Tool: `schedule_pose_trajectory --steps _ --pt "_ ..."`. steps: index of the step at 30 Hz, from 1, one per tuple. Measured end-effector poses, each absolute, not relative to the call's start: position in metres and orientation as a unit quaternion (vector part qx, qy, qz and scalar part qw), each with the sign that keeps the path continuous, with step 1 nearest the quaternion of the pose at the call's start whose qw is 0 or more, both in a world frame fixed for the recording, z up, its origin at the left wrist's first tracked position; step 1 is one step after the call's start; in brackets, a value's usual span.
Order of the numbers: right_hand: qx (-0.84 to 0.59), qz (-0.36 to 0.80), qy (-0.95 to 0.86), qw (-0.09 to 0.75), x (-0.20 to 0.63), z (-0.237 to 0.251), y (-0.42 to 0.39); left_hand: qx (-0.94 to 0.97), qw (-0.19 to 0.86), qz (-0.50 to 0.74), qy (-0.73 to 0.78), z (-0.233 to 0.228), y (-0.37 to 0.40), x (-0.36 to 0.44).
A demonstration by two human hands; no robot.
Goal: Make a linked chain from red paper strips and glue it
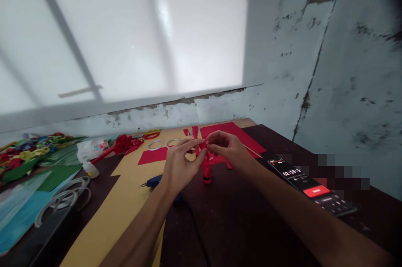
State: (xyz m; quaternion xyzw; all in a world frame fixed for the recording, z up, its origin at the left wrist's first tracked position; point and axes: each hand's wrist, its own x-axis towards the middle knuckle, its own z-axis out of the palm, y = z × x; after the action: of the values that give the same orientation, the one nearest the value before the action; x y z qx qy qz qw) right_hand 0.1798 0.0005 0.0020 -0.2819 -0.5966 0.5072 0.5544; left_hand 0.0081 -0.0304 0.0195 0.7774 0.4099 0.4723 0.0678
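My left hand [182,164] and my right hand [228,148] meet above the table, thumb and fingertips pinched together on a small red strip [204,146]. Whether it is paper or ribbon I cannot make out. Just below the fingers, a red curled piece [207,171] shows; I cannot tell whether it joins the strip. A red sheet [238,133] lies behind my right hand, and a smaller red sheet [153,156] is left of my left hand. Partly hidden by my left forearm is a blue glue gun [154,182] with a metal tip.
Tan paper [103,212] covers the table's left part. Two tape rolls [155,145], scissors [152,133] and a red flower-like bundle [124,144] lie farther back. Coiled white cable [64,193] and colourful scraps [40,149] are left. A phone [309,185] lies right, below the wall [351,91].
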Motion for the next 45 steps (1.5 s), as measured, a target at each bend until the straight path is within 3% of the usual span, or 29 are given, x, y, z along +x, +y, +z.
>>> schedule_pose_trajectory --steps 8,15,18,23,26,30,38,45 --pt "-0.289 0.525 -0.584 0.548 0.181 -0.002 0.002 0.797 0.054 0.459 0.388 0.017 -0.029 0.007" --pt "-0.286 0.542 -0.550 0.567 0.184 -0.004 0.006 0.793 0.104 0.457 0.390 0.020 -0.031 0.008" --pt "-0.278 0.567 -0.549 0.548 0.183 -0.004 0.006 0.759 0.194 0.465 0.413 0.020 -0.028 0.007" --pt "-0.279 0.599 -0.520 0.541 0.181 -0.003 0.008 0.657 0.436 0.466 0.402 0.018 -0.018 0.003" --pt "-0.299 0.576 -0.537 0.539 0.181 -0.002 0.010 0.600 0.507 0.484 0.386 0.017 -0.014 -0.001" --pt "-0.294 0.560 -0.606 0.482 0.184 -0.001 0.005 0.536 0.535 0.532 0.379 0.016 -0.010 -0.004" --pt "-0.311 0.616 -0.668 0.279 0.185 -0.022 0.004 0.402 0.565 0.619 0.368 0.023 -0.002 -0.010" --pt "-0.344 0.528 -0.729 0.266 0.192 -0.034 0.020 0.391 0.566 0.634 0.353 0.024 0.001 -0.019"
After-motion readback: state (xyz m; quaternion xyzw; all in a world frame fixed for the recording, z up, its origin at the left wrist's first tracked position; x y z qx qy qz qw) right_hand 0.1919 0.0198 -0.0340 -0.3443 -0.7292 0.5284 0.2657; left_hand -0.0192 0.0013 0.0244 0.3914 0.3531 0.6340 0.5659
